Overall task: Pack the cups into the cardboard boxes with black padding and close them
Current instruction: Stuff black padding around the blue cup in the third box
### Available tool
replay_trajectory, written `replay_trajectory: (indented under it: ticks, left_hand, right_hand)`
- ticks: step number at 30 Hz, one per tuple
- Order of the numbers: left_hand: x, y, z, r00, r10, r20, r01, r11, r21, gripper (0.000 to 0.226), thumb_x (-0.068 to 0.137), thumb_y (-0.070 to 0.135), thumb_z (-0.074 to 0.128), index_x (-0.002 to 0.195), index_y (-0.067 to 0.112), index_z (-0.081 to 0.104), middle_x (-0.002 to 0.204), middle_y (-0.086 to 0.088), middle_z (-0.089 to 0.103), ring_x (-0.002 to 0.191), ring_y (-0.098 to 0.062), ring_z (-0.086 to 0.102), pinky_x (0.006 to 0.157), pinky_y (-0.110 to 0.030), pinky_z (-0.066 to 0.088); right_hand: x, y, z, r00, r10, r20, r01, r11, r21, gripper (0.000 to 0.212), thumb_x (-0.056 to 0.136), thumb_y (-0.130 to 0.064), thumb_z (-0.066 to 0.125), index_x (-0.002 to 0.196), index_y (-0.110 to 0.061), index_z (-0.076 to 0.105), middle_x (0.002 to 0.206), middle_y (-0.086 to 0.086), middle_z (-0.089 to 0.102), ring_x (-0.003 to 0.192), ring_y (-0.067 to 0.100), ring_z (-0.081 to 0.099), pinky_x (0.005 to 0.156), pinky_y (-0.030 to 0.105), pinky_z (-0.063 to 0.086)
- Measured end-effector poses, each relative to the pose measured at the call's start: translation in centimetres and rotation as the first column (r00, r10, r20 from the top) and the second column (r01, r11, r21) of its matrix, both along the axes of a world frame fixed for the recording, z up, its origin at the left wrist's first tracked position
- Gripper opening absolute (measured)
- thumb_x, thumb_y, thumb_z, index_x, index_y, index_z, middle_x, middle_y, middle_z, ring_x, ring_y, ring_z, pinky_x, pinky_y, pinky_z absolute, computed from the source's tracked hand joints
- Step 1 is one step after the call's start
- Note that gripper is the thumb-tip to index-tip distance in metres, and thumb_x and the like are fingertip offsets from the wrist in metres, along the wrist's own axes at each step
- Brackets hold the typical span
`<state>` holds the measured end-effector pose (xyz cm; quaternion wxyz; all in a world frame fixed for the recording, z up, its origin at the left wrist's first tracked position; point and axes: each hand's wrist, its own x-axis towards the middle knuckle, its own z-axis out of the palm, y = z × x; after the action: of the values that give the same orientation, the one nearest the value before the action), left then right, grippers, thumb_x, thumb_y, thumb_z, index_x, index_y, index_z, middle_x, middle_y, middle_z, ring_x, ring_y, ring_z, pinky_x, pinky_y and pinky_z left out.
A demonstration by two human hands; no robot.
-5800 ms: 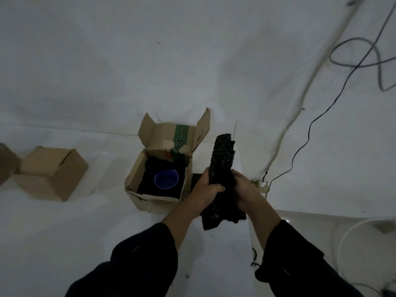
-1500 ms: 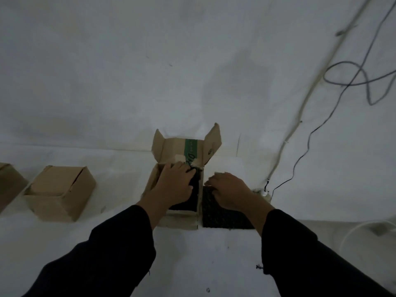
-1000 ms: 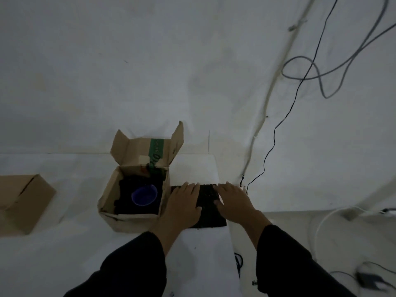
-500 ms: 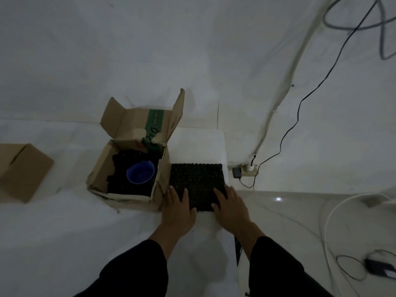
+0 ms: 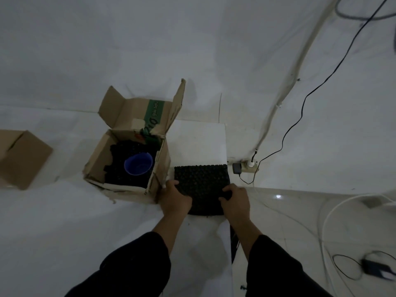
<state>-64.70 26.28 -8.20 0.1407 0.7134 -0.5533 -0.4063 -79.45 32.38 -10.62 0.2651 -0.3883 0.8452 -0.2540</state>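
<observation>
An open cardboard box (image 5: 98,161) stands on the white surface with its flaps up. Inside, a blue cup (image 5: 138,166) sits upright in black padding (image 5: 116,168). Just right of the box lies a flat black padding sheet (image 5: 201,181). My left hand (image 5: 174,199) curls over the sheet's near-left edge, close to the box's corner. My right hand (image 5: 234,200) curls over its near-right edge. Both hands grip the sheet.
A closed cardboard box (image 5: 21,157) sits at the far left. Right of the sheet the white surface ends. Beyond it are a power strip (image 5: 246,168), black and white cables (image 5: 295,116) and a dark device (image 5: 377,269) on the tiled floor.
Both hands lay flat on the black sheet and slid toward me along it. Now their fingers curl around its near edges. The view tilted down and shifted.
</observation>
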Motion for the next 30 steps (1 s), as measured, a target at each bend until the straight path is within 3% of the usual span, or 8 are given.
replay_trajectory:
  ticks: [5,7,11,14,18,23,26,30]
  left_hand:
    - [-0.2,-0.8,2.3,0.949,0.120,-0.292,-0.093,0.990,0.107,0.047,0.082,-0.007,0.046,0.122,0.019,0.047,0.130,-0.012,0.053,0.106,-0.031,0.057,0.079,-0.038,0.050]
    - [-0.3,-0.8,3.3,0.944,0.069,-0.322,-0.052,0.997,0.061,0.044,0.082,-0.008,0.047,0.116,0.019,0.052,0.130,-0.008,0.053,0.101,-0.025,0.057,0.074,-0.034,0.049]
    - [-0.1,-0.7,5.9,0.950,-0.085,-0.301,0.049,0.991,-0.124,0.039,0.084,-0.003,0.052,0.116,0.020,0.056,0.125,-0.003,0.057,0.108,-0.019,0.055,0.075,-0.026,0.044]
    - [1.0,-1.3,8.2,0.960,-0.163,-0.228,0.101,0.960,-0.262,0.040,0.084,0.002,0.054,0.114,0.028,0.055,0.120,0.002,0.057,0.107,-0.017,0.056,0.076,-0.027,0.044]
    - [3.3,-2.3,10.8,0.943,-0.237,-0.233,0.128,0.906,-0.403,0.041,0.083,0.001,0.054,0.113,0.028,0.054,0.111,0.003,0.057,0.110,-0.016,0.053,0.078,-0.028,0.043]
    - [7.2,-4.3,12.9,0.947,-0.222,-0.231,0.092,0.880,-0.465,0.040,0.083,0.003,0.057,0.114,0.027,0.055,0.124,-0.002,0.057,0.118,-0.019,0.052,0.083,-0.031,0.047]
    - [10.0,-5.5,13.4,0.951,-0.201,-0.234,0.068,0.875,-0.479,0.040,0.082,0.003,0.057,0.114,0.026,0.056,0.121,-0.003,0.059,0.112,-0.020,0.056,0.082,-0.033,0.050]
    - [13.8,-6.8,13.9,0.960,-0.197,-0.198,0.079,0.871,-0.485,0.041,0.083,0.002,0.059,0.118,0.022,0.056,0.116,-0.002,0.059,0.097,-0.015,0.056,0.063,-0.013,0.042]
  right_hand:
    - [-0.7,0.0,0.7,0.994,-0.072,0.080,0.076,0.996,-0.046,0.036,0.075,0.002,0.060,0.107,-0.015,0.061,0.105,0.010,0.065,0.095,0.025,0.060,0.072,0.025,0.044]
    - [-0.7,0.0,1.4,0.988,-0.099,0.116,0.109,0.990,-0.088,0.034,0.075,0.002,0.058,0.103,-0.015,0.063,0.103,0.007,0.067,0.094,0.023,0.062,0.073,0.025,0.045]
    - [-0.4,-0.5,3.6,0.969,-0.164,0.183,0.200,0.959,-0.199,0.031,0.075,0.000,0.059,0.100,-0.017,0.064,0.101,0.005,0.067,0.092,0.021,0.061,0.078,0.030,0.050]
    - [0.5,-1.3,5.6,0.962,-0.176,0.210,0.238,0.916,-0.322,0.028,0.076,0.001,0.060,0.097,-0.018,0.062,0.100,0.005,0.064,0.089,0.019,0.059,0.075,0.028,0.047]
    - [2.6,-2.6,8.1,0.968,-0.147,0.203,0.227,0.859,-0.459,0.029,0.073,0.002,0.059,0.090,-0.022,0.058,0.096,0.005,0.065,0.091,0.022,0.060,0.079,0.036,0.051]
    - [6.0,-4.3,10.5,0.973,-0.070,0.221,0.181,0.825,-0.536,0.026,0.068,-0.006,0.056,0.086,-0.025,0.057,0.089,0.006,0.064,0.086,0.024,0.060,0.075,0.038,0.051]
    - [8.1,-5.5,11.4,0.980,-0.034,0.195,0.133,0.842,-0.522,0.027,0.072,-0.003,0.059,0.088,-0.025,0.057,0.093,0.004,0.064,0.088,0.023,0.060,0.074,0.035,0.050]
    - [10.9,-6.7,12.1,0.987,0.026,0.157,0.063,0.841,-0.538,0.024,0.078,-0.001,0.060,0.092,-0.020,0.057,0.097,0.005,0.062,0.087,0.022,0.058,0.068,0.028,0.045]
